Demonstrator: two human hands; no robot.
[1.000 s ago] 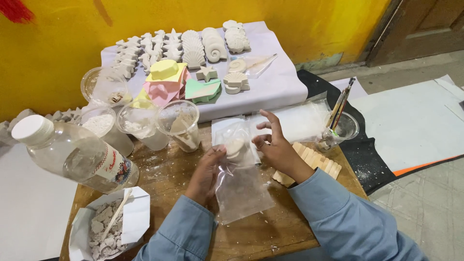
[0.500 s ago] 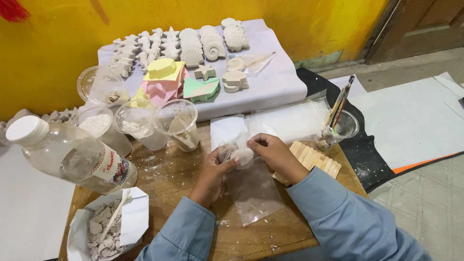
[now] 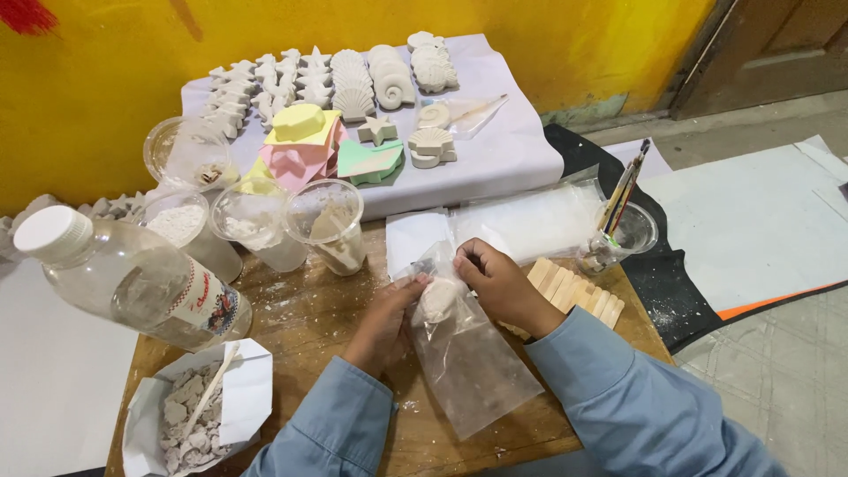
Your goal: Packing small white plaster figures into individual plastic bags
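Observation:
A clear plastic bag [image 3: 473, 362] lies on the wooden table [image 3: 309, 322] with a white plaster piece [image 3: 438, 299] inside its upper end. My left hand [image 3: 386, 320] grips the bag's left edge beside the piece. My right hand [image 3: 496, 284] pinches the top of the bag just above the piece. Both arms wear blue sleeves.
Clear plastic cups [image 3: 327, 223] with powder stand at the left, beside a tilted capped bottle [image 3: 124, 278]. A paper box of plaster chunks [image 3: 196, 415] sits front left. Plaster shells [image 3: 389, 75] and coloured moulds [image 3: 305, 146] lie on a white sheet. Wooden sticks [image 3: 574, 291] and a cup of brushes [image 3: 618, 225] are right.
The bag was held up off the table with my right hand open above it; now it lies flatter and both hands have closed on its top around the piece.

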